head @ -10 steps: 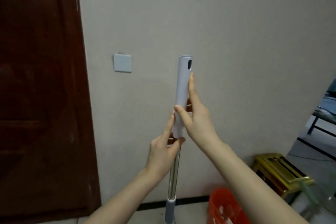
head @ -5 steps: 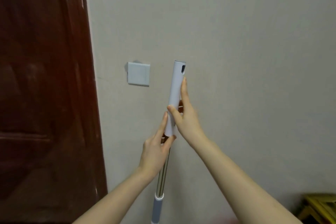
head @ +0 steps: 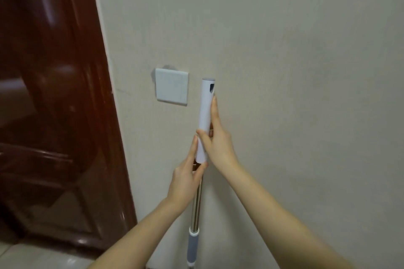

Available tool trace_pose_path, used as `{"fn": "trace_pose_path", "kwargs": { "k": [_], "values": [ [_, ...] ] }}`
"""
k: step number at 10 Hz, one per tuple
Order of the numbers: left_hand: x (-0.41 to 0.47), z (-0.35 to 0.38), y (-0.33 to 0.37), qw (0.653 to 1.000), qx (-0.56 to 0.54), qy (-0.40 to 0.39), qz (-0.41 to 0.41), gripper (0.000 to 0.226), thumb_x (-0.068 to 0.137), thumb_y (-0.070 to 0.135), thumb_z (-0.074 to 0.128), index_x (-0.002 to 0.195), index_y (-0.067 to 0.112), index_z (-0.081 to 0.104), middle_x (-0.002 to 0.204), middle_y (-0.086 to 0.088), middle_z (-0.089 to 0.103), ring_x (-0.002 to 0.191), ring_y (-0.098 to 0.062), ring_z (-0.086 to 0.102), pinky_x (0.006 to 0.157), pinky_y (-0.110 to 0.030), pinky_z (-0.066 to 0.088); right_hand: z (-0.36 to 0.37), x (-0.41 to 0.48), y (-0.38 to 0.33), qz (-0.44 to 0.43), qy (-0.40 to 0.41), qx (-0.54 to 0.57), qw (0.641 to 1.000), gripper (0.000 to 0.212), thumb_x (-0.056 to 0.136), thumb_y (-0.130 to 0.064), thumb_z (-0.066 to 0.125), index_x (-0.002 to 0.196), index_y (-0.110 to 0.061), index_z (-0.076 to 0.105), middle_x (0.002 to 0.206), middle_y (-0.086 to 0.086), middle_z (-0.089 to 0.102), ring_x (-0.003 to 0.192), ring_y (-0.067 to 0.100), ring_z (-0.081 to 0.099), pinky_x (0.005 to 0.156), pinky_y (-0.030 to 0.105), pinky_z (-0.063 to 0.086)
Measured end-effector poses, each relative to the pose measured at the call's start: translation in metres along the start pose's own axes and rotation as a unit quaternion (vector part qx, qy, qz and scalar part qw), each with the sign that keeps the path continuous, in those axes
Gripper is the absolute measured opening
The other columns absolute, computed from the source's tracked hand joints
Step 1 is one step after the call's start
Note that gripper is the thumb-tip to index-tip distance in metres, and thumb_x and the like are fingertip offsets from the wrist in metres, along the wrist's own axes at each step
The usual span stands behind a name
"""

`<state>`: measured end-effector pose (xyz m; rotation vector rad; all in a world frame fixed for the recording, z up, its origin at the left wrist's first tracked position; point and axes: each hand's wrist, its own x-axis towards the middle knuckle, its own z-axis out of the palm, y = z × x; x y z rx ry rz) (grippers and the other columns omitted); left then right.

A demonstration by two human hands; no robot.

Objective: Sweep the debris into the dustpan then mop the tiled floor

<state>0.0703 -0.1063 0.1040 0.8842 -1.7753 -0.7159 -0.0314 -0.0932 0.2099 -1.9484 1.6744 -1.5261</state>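
Observation:
A mop handle (head: 205, 116) stands upright close to the wall, with a white plastic top section, a shiny metal shaft below it and a grey-blue collar (head: 192, 247) near the bottom edge. My right hand (head: 218, 140) holds the white top section, thumb across its front and fingers stretched up along its right side. My left hand (head: 185, 179) pinches the shaft just under the white section. The mop head is out of view, as are the floor debris and the dustpan.
A dark red-brown door (head: 48, 116) fills the left side. A plain wall (head: 295, 72) carries a pale switch plate (head: 171, 86) just left of the handle top. A strip of light floor tile (head: 32, 257) shows at the bottom left.
The view has swung up and to the left; the orange bin and yellow stool at the lower right have left the frame. Both hands keep the same hold on the handle.

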Motion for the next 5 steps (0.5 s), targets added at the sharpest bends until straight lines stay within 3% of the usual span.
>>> {"fn": "trace_pose_path", "kwargs": {
  "k": [1, 2, 3, 4, 5],
  "values": [
    [0.011, 0.007, -0.007, 1.000, 0.000, 0.001, -0.006, 0.084, 0.094, 0.022, 0.060, 0.148, 0.054, 0.006, 0.088, 0.021, 0.064, 0.077, 0.008, 0.063, 0.072, -0.012, 0.050, 0.002, 0.007, 0.009, 0.022, 0.011, -0.019, 1.000, 0.092, 0.094, -0.019, 0.054, 0.138, -0.062, -0.014, 0.133, 0.016, 0.055, 0.094, 0.022, 0.060, 0.092, 0.037, 0.051],
    [0.016, 0.010, -0.013, 1.000, 0.010, -0.004, 0.000, 0.087, 0.094, 0.019, 0.060, 0.147, 0.056, 0.002, 0.093, 0.012, 0.066, 0.080, 0.010, 0.062, 0.072, -0.006, 0.046, 0.004, 0.008, 0.012, 0.038, 0.020, -0.020, 0.999, 0.091, 0.093, -0.019, 0.056, 0.142, -0.058, -0.009, 0.125, 0.013, 0.059, 0.086, 0.013, 0.054, 0.090, 0.037, 0.052],
    [0.014, 0.004, -0.014, 0.999, 0.018, -0.029, 0.004, 0.093, 0.093, 0.016, 0.061, 0.148, 0.054, -0.004, 0.112, 0.005, 0.066, 0.086, 0.009, 0.059, 0.078, -0.004, 0.043, 0.003, 0.005, 0.007, 0.051, 0.003, -0.042, 0.998, 0.086, 0.092, -0.017, 0.057, 0.149, -0.048, 0.000, 0.100, 0.003, 0.060, 0.084, 0.014, 0.056, 0.084, 0.032, 0.050],
    [-0.001, -0.006, -0.012, 0.998, 0.042, -0.036, -0.003, 0.093, 0.090, 0.018, 0.066, 0.154, 0.033, 0.001, 0.136, 0.011, 0.044, 0.114, 0.001, 0.048, 0.093, -0.015, 0.039, -0.001, -0.015, 0.001, 0.081, -0.041, -0.095, 0.991, 0.070, 0.093, -0.019, 0.058, 0.151, -0.033, 0.022, 0.110, 0.009, 0.061, 0.100, 0.022, 0.060, 0.092, 0.034, 0.047],
    [-0.031, -0.020, -0.018, 0.994, 0.103, 0.026, -0.021, 0.067, 0.086, 0.019, 0.069, 0.145, 0.017, 0.039, 0.119, 0.002, 0.047, 0.106, -0.007, 0.050, 0.091, -0.021, 0.040, -0.015, -0.053, 0.001, 0.093, -0.087, -0.183, 0.975, 0.045, 0.095, -0.020, 0.056, 0.139, -0.019, 0.050, 0.120, 0.011, 0.060, 0.110, 0.024, 0.059, 0.098, 0.036, 0.043]
  ]
}}
